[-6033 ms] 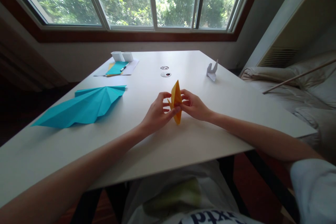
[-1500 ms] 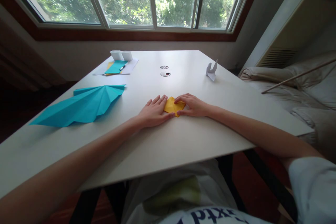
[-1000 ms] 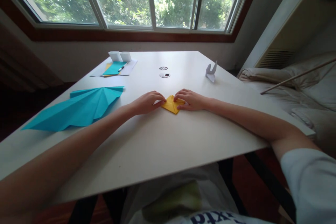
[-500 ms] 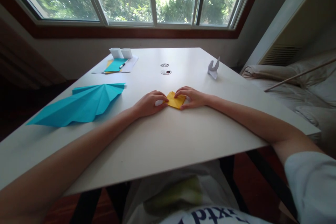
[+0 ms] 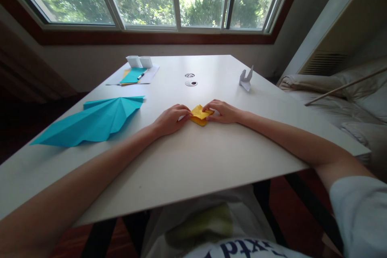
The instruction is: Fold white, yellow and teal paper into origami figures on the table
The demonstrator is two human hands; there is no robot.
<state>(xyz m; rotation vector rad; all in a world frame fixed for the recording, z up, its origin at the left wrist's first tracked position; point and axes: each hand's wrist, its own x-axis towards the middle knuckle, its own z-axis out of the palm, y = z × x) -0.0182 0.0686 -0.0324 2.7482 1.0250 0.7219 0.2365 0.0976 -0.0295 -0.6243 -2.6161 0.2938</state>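
Note:
A small folded yellow paper [image 5: 199,119] rests on the white table [image 5: 169,169] in front of me. Its upper layer is lifted off the layer beneath, leaving a gap along the near side. At its left corner, the thumb and fingers of my left hand [image 5: 173,119] pinch the edge. My right hand [image 5: 223,111] grips the right corner, with fingertips on top and the thumb at the lower edge. The fingers partly cover both corners.
A creased blue paper fan shape [image 5: 99,123] lies to the left. Farther back are blue sheets [image 5: 133,75] with a pen [image 5: 142,74] and white folded boxes [image 5: 146,62]. A white origami figure [image 5: 245,80] stands at right. Two round discs [image 5: 191,83] sit mid-table.
The top layer of the yellow paper has risen from the lower one, and its near side now gapes. Both hands have shifted only slightly at the corners.

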